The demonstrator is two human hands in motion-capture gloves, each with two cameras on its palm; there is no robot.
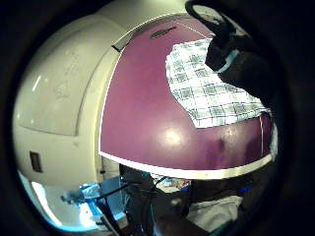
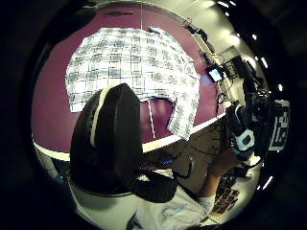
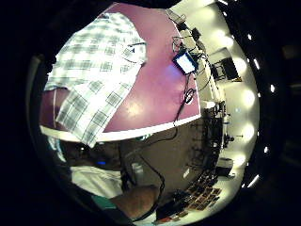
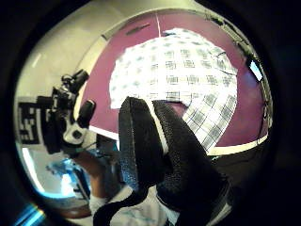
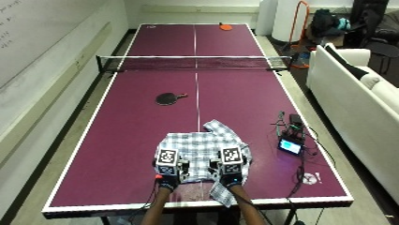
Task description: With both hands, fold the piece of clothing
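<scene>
shirt (image 5: 201, 147): lying spread on the table (image 5: 124, 140), one sleeve trailing at the near edge.
left hand (image 5: 167, 174): hovering, gripping nothing; fingers unclear to me.
right hand (image 5: 232, 172): same; i am aiming both at matching corners.

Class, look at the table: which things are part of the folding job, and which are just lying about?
Part of the job:
shirt
left hand
right hand

Lying about:
black paddle
orange paddle
net
small screen device
</scene>
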